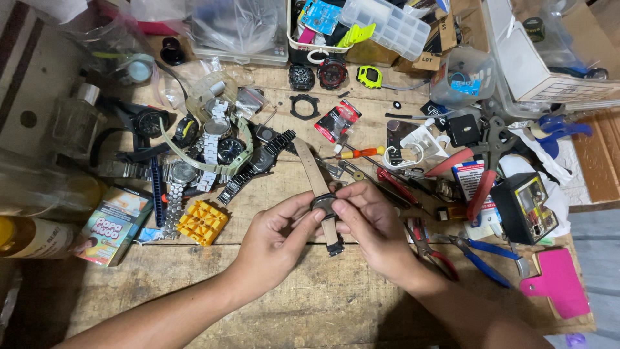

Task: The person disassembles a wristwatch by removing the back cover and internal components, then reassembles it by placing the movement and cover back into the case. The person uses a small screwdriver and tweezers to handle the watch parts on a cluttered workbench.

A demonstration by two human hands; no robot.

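Left hand [274,240], right hand [374,226] — both pinch strap watch [322,201] above workbench [310,304].

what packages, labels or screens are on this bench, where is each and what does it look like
Flat box: left edge, green, blue and pink.
Blister pack: centre, small, red and black.
Carded pack: top bin, blue.
Brown carton: top, small, printed.
Tester box: right, black, yellow face.
Carded packet: under red pliers, white, red, blue.

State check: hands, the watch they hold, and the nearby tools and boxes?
left hand: pinching the watch case.
right hand: gripping the watch case.
strap watch: held above the table, strap unbuckled and straight.
red-handled pliers: lying, handles spread.
blue-handled pliers: lying flat.
clear compartment box: lid shut.
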